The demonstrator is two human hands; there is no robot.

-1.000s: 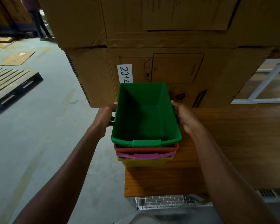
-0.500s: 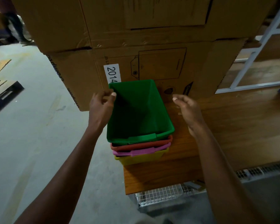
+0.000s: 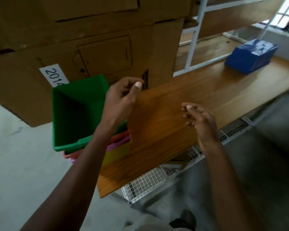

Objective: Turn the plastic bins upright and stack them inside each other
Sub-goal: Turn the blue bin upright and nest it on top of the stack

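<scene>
A green bin (image 3: 73, 112) stands upright on top of a nested stack at the left end of the wooden table (image 3: 198, 100). Under it show the rims of a red bin (image 3: 68, 155), a pink bin (image 3: 114, 145) and a yellow bin (image 3: 118, 153). My left hand (image 3: 122, 95) hovers over the green bin's right side, fingers loosely curled, holding nothing. My right hand (image 3: 198, 120) hangs above the bare tabletop to the right, fingers apart and empty. A blue bin (image 3: 250, 56) lies overturned at the table's far right.
Large cardboard boxes (image 3: 93, 35) with a "2014" label (image 3: 54, 75) stand right behind the stack. A white metal frame (image 3: 192, 40) rises behind the table. A wire mesh shelf (image 3: 148, 184) sits below the table edge. Concrete floor (image 3: 20, 164) lies to the left.
Both hands let go of the green bin and moved right, away from the stack. The view swung right, bringing the blue bin into sight.
</scene>
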